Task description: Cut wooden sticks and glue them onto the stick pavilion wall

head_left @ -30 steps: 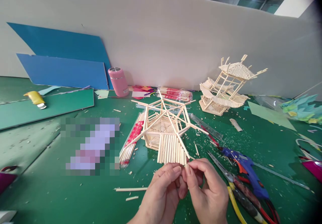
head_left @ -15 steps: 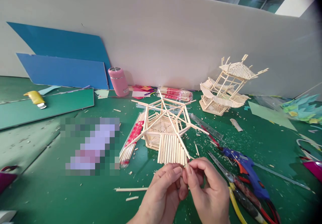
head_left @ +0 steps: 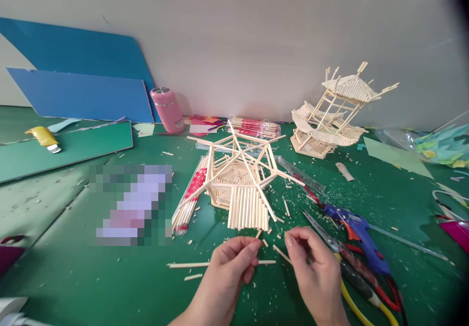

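My left hand [head_left: 236, 262] is closed in a pinch, with a short piece of wooden stick [head_left: 259, 234] showing at its fingertips. To its right, my right hand [head_left: 315, 270] has thumb and forefinger pressed together; whatever they may hold is too small to make out. Another thin stick [head_left: 282, 254] runs partly beneath the right hand. Just beyond both hands stands a pavilion frame of wooden sticks [head_left: 234, 182], six-sided, with beams radiating outward from its top. One sloping roof panel of sticks side by side [head_left: 248, 208] faces me. Neither hand touches the frame.
A blue glue gun [head_left: 361, 233] and scissors [head_left: 326, 235] lie at right, beside yellow-handled pliers [head_left: 350, 292]. Bagged sticks [head_left: 192, 194] lie left of the frame. Behind are a pink flask [head_left: 168, 110] and a finished-looking stick pavilion [head_left: 330, 116]. Loose sticks [head_left: 188, 265] and scraps litter the green table.
My hands, together at the roof panel's lower right corner before, have drawn apart. The left went slightly left, the right slightly right. The view has tilted down a little.
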`<move>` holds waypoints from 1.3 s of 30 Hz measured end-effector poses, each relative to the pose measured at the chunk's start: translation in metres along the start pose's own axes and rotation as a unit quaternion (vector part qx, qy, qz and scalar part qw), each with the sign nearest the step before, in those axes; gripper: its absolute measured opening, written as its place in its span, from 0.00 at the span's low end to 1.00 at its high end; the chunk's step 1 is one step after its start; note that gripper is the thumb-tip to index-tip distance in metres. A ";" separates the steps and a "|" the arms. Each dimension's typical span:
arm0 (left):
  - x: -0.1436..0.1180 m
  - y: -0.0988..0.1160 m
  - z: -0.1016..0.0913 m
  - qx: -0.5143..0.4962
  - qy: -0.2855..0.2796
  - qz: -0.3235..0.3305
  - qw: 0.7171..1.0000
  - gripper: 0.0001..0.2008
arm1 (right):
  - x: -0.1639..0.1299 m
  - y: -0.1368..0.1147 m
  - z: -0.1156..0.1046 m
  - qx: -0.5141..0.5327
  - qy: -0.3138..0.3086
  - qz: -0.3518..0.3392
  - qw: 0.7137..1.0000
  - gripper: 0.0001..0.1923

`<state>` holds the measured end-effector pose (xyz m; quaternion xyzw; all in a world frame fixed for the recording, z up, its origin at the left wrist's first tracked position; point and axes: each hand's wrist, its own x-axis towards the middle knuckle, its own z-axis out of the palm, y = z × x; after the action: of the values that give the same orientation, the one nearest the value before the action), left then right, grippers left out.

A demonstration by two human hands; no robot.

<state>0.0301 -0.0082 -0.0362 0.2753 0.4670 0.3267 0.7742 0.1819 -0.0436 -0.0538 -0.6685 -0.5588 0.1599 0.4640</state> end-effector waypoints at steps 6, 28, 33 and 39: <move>-0.005 0.004 -0.024 0.341 0.016 0.157 0.927 0.16 | 0.000 0.025 -0.008 -0.047 -0.051 0.057 0.996 0.07; -0.012 -0.023 -0.023 0.658 -0.046 0.407 0.632 0.15 | 0.014 0.007 0.010 -0.156 -0.205 -0.031 0.966 0.08; -0.010 -0.041 -0.026 0.621 -0.124 0.378 0.676 0.11 | 0.012 0.018 -0.018 -0.099 -0.048 0.033 0.993 0.07; -0.017 -0.015 0.004 0.297 -0.099 0.157 0.937 0.11 | -0.001 0.000 -0.031 0.123 0.002 0.120 0.985 0.10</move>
<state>0.0315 -0.0312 -0.0360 0.5932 0.4145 0.2619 0.6385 0.2040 -0.0585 -0.0381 -0.6689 -0.4499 0.2802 0.5212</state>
